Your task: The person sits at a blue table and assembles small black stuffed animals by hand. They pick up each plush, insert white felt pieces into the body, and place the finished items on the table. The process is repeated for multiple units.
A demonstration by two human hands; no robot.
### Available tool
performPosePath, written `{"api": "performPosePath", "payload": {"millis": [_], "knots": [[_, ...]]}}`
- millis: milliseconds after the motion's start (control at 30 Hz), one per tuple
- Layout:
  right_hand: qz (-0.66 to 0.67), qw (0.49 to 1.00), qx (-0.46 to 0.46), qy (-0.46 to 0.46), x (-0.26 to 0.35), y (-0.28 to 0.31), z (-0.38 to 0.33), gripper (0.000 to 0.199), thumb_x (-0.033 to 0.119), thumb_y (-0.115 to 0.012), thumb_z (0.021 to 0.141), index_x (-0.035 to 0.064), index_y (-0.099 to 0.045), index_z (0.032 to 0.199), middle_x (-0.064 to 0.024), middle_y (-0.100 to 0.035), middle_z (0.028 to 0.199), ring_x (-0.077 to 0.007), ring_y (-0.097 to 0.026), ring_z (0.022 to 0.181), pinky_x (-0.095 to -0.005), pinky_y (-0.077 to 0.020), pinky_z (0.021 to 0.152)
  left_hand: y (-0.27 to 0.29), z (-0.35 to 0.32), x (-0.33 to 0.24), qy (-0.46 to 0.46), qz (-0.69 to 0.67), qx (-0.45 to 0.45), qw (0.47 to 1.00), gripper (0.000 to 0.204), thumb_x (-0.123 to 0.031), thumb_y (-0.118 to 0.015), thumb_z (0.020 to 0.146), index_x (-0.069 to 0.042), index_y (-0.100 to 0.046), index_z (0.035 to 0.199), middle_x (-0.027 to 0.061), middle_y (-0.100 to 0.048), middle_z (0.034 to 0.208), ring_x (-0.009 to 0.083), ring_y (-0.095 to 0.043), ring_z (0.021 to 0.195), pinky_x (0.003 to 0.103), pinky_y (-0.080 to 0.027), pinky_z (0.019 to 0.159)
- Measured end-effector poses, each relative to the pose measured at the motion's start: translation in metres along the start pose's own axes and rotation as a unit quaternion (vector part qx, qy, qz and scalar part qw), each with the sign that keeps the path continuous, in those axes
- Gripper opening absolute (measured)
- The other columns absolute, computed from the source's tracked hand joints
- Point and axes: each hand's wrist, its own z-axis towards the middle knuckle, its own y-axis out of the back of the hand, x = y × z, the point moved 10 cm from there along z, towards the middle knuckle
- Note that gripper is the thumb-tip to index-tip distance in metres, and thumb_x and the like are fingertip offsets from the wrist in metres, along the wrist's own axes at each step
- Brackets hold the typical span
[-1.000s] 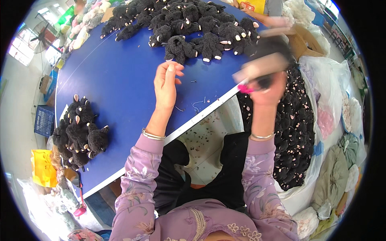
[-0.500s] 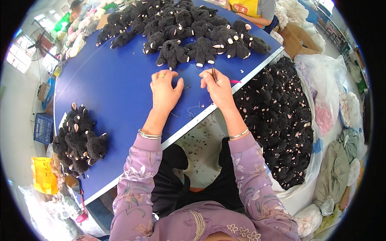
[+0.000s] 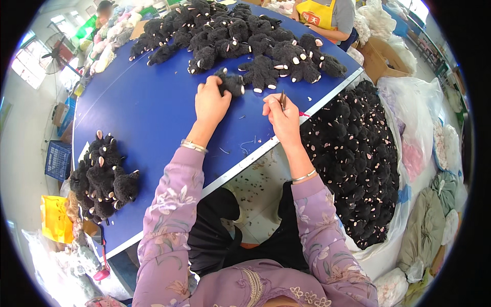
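My left hand (image 3: 212, 104) is closed round a small black plush toy (image 3: 229, 83) with pale feet, at the near edge of a big heap. In my right hand (image 3: 284, 113) is a thin pointed metal tool (image 3: 283, 97), like tweezers or thread snips; its points stick up past my fingers. More black plush toys (image 3: 262, 71) with pale pink ears and feet are heaped across the far side of the blue table (image 3: 153, 110). A smaller pile of the same toys (image 3: 102, 176) lies at the table's left.
A large white-lined sack (image 3: 353, 163) full of black toys stands against the table's right edge. Thread scraps (image 3: 248, 143) lie near my wrists. Across the table is a person in a yellow apron (image 3: 317, 14). A cardboard box (image 3: 383, 59) sits at the far right.
My left hand has reached forward and taken hold of a plush toy from the heap's near edge, turning it. My right hand has shifted slightly right and nearer with the tool.
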Motion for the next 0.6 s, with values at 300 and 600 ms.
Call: {"api": "performPosePath", "payload": {"millis": [300,600], "knots": [[0.041,0.991,0.114,-0.058,0.001,-0.029,-0.004,0.037,0.022,-0.061,0.091,-0.0024,-0.053,0.117,-0.0042,-0.061,0.102,-0.0060,-0.052,0.090,-0.0222,-0.0440,0.080,0.008,-0.087,0.006,0.115,-0.714,0.081,0.686,0.032,-0.008,-0.051,0.090,0.000,-0.050,0.121,0.0100,-0.060,0.112,0.0180,-0.062,0.095,0.032,-0.051,0.086],[0.089,0.990,0.103,-0.027,0.006,-0.043,-0.009,0.024,0.016,-0.065,0.089,-0.0018,-0.061,0.104,-0.0018,-0.063,0.096,-0.0072,-0.055,0.087,-0.0239,-0.0464,0.081,-0.015,-0.104,-0.033,0.072,-0.668,0.235,0.703,0.046,-0.020,-0.059,0.089,0.000,-0.045,0.128,0.0106,-0.055,0.121,0.0203,-0.056,0.110,0.034,-0.044,0.096]]}}
